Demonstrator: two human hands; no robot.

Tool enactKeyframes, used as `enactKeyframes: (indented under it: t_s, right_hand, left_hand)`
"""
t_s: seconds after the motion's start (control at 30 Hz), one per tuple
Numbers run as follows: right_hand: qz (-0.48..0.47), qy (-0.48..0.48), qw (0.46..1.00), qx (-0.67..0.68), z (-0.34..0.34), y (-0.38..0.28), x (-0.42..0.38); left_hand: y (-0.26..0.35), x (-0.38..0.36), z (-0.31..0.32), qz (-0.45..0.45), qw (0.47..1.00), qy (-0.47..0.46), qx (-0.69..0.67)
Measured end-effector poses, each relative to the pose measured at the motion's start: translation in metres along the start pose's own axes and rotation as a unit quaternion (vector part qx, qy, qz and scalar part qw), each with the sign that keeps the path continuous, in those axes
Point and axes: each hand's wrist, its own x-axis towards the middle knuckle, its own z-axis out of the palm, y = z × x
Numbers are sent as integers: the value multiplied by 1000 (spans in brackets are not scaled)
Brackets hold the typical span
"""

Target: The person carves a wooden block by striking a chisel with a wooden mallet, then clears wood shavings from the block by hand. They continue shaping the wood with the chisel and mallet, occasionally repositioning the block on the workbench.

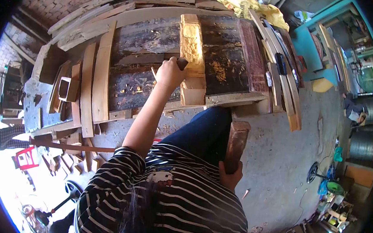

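Note:
My left hand (171, 74) is closed around a small dark object (182, 64), whose exact kind I cannot make out. It is at the left edge of a light wooden block (193, 43) with a rough, carved upper face, lying across the dark, chip-strewn bench (134, 61). A thin pale sliver sticks out beside the fingers. Low at my right side, my right hand (231, 177) grips the lower end of a reddish-brown wooden block (237, 144), which points up toward the bench.
Planks (103, 76) lie left of the carved block, with a hollow wooden piece (68, 89). A reddish board (252, 56) and long strips (284, 75) are on the right. A person's checkered sleeve (10, 136) shows far left. Wood offcuts and a red stool (27, 158) stand below.

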Motion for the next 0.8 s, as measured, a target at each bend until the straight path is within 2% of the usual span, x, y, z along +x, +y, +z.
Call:
enactKeyframes:
  t_s: [0.03, 0.13, 0.17, 0.23, 0.27, 0.33, 0.37, 0.43, 0.47, 0.57, 0.63, 0.67, 0.7, 0.77, 0.8]
  right_hand:
    - [7, 6, 1000, 5, 1, 1, 0]
    - [17, -21, 1000, -9, 4, 5, 0]
    - [9, -43, 999, -25, 5, 7, 0]
    - [5, -62, 997, -36, 7, 10, -1]
    - [-7, -74, 996, -52, 8, 9, -2]
    - [-13, -80, 995, -62, 9, 8, -3]
    - [-16, -96, 993, -60, 7, 4, -5]
    - [-14, -108, 993, -50, 6, 2, -6]
    - [-14, -124, 990, -69, 4, 3, -7]
    - [2, -158, 984, -84, 2, 5, -8]
    - [11, -176, 981, -84, 2, 9, -7]
    - [6, -189, 977, -98, 3, 12, -6]
    - [1, -203, 973, -111, 4, 15, -5]
    - [3, -216, 968, -127, 5, 19, -4]
    - [4, -232, 962, -146, 7, 21, -3]
  left_hand:
    - [4, -6, -3, 13, 1000, 8, 9]
    - [20, -26, 0, 69, 996, -44, -19]
    - [20, -29, 5, 132, 991, -15, 17]
    - [20, -28, 13, 205, 977, -26, 56]
    - [24, -25, 9, 211, 975, -30, 61]
    - [32, -16, 0, 227, 942, -237, 67]
    - [36, -17, -8, 233, 940, -240, 73]
    - [46, -20, -31, 299, 922, -234, -73]
    - [55, -21, -43, 283, 933, -219, -42]
    - [49, 9, -42, 207, 970, -111, -68]
    - [45, 40, -40, 269, 957, -108, 3]
    - [36, 62, -31, 336, 930, -121, 85]
    - [38, 72, -29, 358, 905, -116, 199]
    - [41, 88, -21, 416, 831, -60, 365]
    - [33, 103, -14, 422, 827, -58, 367]
